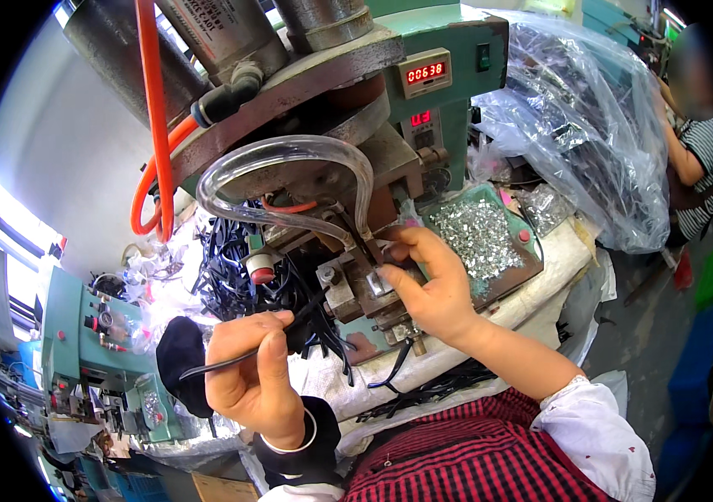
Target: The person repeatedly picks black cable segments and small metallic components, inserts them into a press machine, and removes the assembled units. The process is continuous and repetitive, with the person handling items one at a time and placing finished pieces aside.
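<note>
A pale wall (64, 142) stands at left, with a bright window (9, 243) low beside it. Grey floor (649, 335) lies at right.

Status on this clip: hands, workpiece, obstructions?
Left hand grips black strap. Right hand fingertips at press fixture. Clear hose arches above.

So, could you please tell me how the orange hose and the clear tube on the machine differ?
The orange hose is opaque and thin, dropping almost straight before looping back at the bottom; the clear plastic tube is see-through and thicker, arching in a wide loop over the press head. Both are flexible lines on the green machine.
</note>
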`<control>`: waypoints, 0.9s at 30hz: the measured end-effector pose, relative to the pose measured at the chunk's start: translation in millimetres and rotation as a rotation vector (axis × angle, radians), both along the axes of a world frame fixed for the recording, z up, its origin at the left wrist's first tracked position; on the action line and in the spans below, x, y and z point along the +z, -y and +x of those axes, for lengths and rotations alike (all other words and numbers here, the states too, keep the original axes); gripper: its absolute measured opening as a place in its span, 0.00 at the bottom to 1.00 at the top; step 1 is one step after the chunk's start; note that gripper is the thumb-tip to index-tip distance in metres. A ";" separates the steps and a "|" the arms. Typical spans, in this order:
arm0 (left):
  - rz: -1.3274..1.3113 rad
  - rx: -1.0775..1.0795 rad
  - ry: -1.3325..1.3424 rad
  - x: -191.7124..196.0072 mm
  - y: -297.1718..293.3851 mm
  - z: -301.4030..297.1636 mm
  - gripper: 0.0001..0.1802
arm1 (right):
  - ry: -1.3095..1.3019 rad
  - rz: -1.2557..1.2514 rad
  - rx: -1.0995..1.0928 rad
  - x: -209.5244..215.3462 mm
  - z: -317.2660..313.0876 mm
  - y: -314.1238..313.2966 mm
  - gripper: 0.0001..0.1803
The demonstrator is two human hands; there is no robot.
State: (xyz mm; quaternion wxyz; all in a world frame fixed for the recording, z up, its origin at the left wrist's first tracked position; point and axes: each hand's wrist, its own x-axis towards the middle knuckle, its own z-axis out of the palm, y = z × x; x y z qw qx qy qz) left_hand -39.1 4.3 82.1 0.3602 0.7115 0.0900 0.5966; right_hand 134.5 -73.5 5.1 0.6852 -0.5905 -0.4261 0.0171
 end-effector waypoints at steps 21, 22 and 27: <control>0.639 -0.105 -0.326 -54.2 16.0 23.7 0.15 | 0.487 -0.763 -0.603 -67.5 52.4 118.9 0.15; 0.694 -0.065 -0.364 -49.6 19.5 28.4 0.14 | 0.513 -0.692 -0.602 -84.1 60.3 108.0 0.14; 0.792 -0.001 -0.323 -66.4 7.6 42.5 0.14 | 0.479 -0.437 -0.538 -59.9 86.6 64.0 0.07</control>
